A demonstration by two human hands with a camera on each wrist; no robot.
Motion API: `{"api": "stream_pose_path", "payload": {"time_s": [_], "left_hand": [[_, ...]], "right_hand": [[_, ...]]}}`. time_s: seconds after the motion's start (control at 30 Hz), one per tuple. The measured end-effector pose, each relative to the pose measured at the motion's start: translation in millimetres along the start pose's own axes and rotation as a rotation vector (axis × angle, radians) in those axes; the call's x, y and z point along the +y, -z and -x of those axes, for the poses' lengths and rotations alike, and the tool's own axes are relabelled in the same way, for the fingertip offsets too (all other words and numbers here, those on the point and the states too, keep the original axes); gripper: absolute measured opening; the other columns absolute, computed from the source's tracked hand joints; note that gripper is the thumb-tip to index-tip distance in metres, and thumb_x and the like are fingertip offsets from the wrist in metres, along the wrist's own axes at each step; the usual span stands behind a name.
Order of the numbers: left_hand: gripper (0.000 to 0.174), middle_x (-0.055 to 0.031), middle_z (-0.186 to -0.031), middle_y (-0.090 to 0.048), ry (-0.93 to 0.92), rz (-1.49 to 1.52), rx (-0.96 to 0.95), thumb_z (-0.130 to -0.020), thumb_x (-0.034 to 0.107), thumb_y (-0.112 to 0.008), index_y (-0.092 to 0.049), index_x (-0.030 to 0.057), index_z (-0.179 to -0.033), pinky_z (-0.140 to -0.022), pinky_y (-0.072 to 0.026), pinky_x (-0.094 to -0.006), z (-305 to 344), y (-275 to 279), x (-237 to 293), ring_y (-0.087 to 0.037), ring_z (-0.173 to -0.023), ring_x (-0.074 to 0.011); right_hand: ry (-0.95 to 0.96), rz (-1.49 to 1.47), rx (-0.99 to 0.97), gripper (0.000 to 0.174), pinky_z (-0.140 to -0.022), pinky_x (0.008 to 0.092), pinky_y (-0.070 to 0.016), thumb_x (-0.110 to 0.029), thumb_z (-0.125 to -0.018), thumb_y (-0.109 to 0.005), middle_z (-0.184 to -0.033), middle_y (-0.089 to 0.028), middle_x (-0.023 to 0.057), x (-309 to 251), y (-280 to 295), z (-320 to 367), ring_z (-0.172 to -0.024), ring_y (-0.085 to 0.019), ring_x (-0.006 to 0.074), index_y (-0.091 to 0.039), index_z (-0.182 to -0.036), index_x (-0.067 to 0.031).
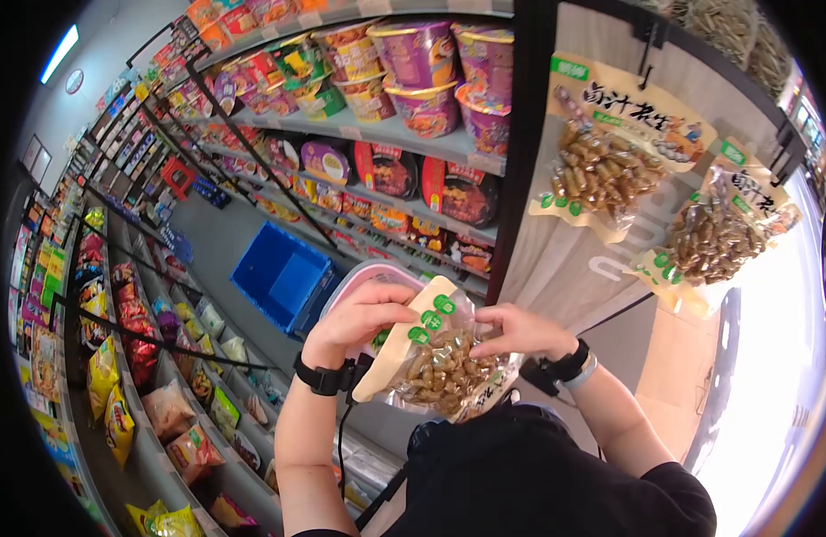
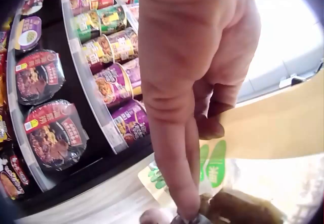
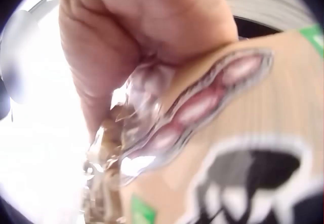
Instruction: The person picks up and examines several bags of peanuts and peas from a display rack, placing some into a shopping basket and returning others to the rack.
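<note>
A clear-and-beige bag of peanuts (image 1: 444, 367) is tilted in front of the body, with its green oval marks towards the top and its printed title towards the bottom. My left hand (image 1: 364, 315) holds its beige edge; in the left wrist view that hand's index finger (image 2: 174, 158) reaches down over the bag. The right hand (image 1: 525, 333) grips the bag's other side, its thumb on the clear window. The right wrist view shows the printed peanut pod (image 3: 197, 107) close below the palm. Two similar peanut bags (image 1: 601, 161) (image 1: 722, 224) hang from hooks at the right.
A pink-rimmed container (image 1: 341, 285) is partly hidden behind the left hand. On the floor beyond stands a blue crate (image 1: 283, 277). Shelves of instant noodle tubs (image 1: 422, 107) rise ahead, and snack bags (image 1: 140, 349) line the left shelving. A wood-grain panel (image 1: 556, 242) backs the hanging bags.
</note>
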State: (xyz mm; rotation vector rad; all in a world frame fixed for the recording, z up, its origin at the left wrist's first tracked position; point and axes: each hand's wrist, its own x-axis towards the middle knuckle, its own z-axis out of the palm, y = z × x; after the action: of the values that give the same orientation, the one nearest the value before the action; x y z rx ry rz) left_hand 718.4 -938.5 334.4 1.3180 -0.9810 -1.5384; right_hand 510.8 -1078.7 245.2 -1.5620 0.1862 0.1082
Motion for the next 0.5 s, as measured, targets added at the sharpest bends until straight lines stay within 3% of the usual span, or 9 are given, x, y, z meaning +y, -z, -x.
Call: {"api": "stream_pose_path", "payload": {"time_s": [0.07, 0.1, 0.13, 0.2, 0.33, 0.37, 0.43, 0.47, 0.5], "left_hand": [[0.016, 0.0035, -0.083, -0.056, 0.012, 0.012, -0.076, -0.082, 0.012, -0.056, -0.057, 0.0009, -0.094, -0.061, -0.0394, -0.019, -19, -1, 9, -0.05, -0.071, -0.003], [0.02, -0.0051, -0.091, -0.059, 0.007, 0.013, 0.028, -0.086, 0.016, -0.052, -0.055, -0.0007, -0.095, -0.064, -0.0443, -0.0217, -26, 1, 9, -0.056, -0.078, -0.0087], [0.026, -0.0121, -0.094, -0.059, -0.115, 0.17, 0.021, -0.088, 0.023, -0.047, -0.053, -0.0018, -0.095, -0.07, -0.0461, -0.0263, -32, 3, 12, -0.057, -0.084, -0.0161], [0.049, -0.0287, -0.105, -0.053, -0.293, 0.424, 0.155, -0.091, 0.043, -0.033, -0.046, -0.0028, -0.101, -0.084, -0.0461, -0.0419, -45, 14, 12, -0.054, -0.1, -0.0355], [0.064, -0.0245, -0.117, -0.046, -0.524, 0.448, 0.345, -0.088, 0.055, -0.026, -0.039, -0.0012, -0.115, -0.082, -0.0447, -0.0443, -43, -2, -13, -0.052, -0.1, -0.0348], [0.051, -0.0214, -0.118, -0.049, -0.581, 0.405, 0.364, -0.09, 0.045, -0.034, -0.036, 0.0025, -0.118, -0.086, -0.0408, -0.0416, -41, -10, -18, -0.05, -0.106, -0.0343], [0.063, -0.0203, -0.117, -0.05, -0.771, -0.137, 0.787, -0.078, 0.034, -0.061, -0.033, 0.0012, -0.124, -0.087, -0.0398, -0.0404, -36, -44, -13, -0.048, -0.107, -0.0344], [0.063, -0.0203, -0.117, -0.05, -0.78, -0.136, 0.77, -0.078, 0.034, -0.061, -0.033, 0.0012, -0.124, -0.087, -0.0398, -0.0404, -25, -53, -1, -0.048, -0.107, -0.0344], [0.072, -0.0205, -0.116, -0.05, -0.729, -0.622, 0.772, -0.069, 0.027, -0.069, -0.034, 0.0005, -0.125, -0.087, -0.0397, -0.0381, -11, -63, 14, -0.048, -0.107, -0.0325]], "right_hand": [[0.022, -0.143, 0.11, 0.043, -0.078, 0.0243, -0.0459, -0.009, -0.078, -0.064, -0.106, -0.057, 0.0075, -5, -1, 15, -0.093, -0.055, 0.0111, -0.046, -0.117, 0.0022], [0.04, -0.304, 0.198, 0.038, -0.074, 0.0227, -0.0474, -0.008, -0.08, -0.061, -0.103, -0.058, 0.0084, -5, -4, 23, -0.088, -0.057, 0.0101, -0.048, -0.114, 0.0024], [0.094, -0.321, 0.324, 0.032, -0.055, 0.0199, -0.0459, -0.015, -0.084, -0.058, -0.081, -0.06, 0.0017, -5, -7, 29, -0.067, -0.055, 0.0044, -0.05, -0.11, 0.0028], [0.129, -0.458, 0.484, 0.031, -0.058, 0.0208, -0.0476, -0.015, -0.085, -0.057, -0.083, -0.06, 0.0034, -3, -7, 38, -0.07, -0.056, 0.0064, -0.05, -0.11, 0.0026], [0.26, -0.654, 0.752, 0.032, -0.066, 0.0237, -0.051, -0.016, -0.085, -0.055, -0.09, -0.06, 0.0055, -20, -2, 53, -0.079, -0.059, 0.0109, -0.048, -0.111, 0.0023], [0.271, -0.662, 0.758, 0.032, -0.065, 0.023, -0.0504, -0.016, -0.085, -0.056, -0.09, -0.06, 0.0048, -26, 0, 58, -0.079, -0.058, 0.0104, -0.048, -0.11, 0.0031], [0.264, -0.554, 0.824, 0.028, -0.061, 0.0211, -0.0483, -0.018, -0.083, -0.059, -0.086, -0.061, 0.0066, -27, 5, 63, -0.075, -0.058, 0.0082, -0.053, -0.104, -0.0003], [0.166, -0.273, 0.803, 0.026, -0.059, 0.0215, -0.0473, -0.018, -0.082, -0.061, -0.082, -0.062, 0.0065, -41, 3, 69, -0.071, -0.058, 0.0083, -0.055, -0.101, -0.0024], [0.064, 0.008, 0.772, 0.023, -0.057, 0.0219, -0.0463, -0.018, -0.08, -0.063, -0.078, -0.062, 0.0064, -50, 3, 73, -0.067, -0.059, 0.0084, -0.057, -0.098, -0.0045]]}}
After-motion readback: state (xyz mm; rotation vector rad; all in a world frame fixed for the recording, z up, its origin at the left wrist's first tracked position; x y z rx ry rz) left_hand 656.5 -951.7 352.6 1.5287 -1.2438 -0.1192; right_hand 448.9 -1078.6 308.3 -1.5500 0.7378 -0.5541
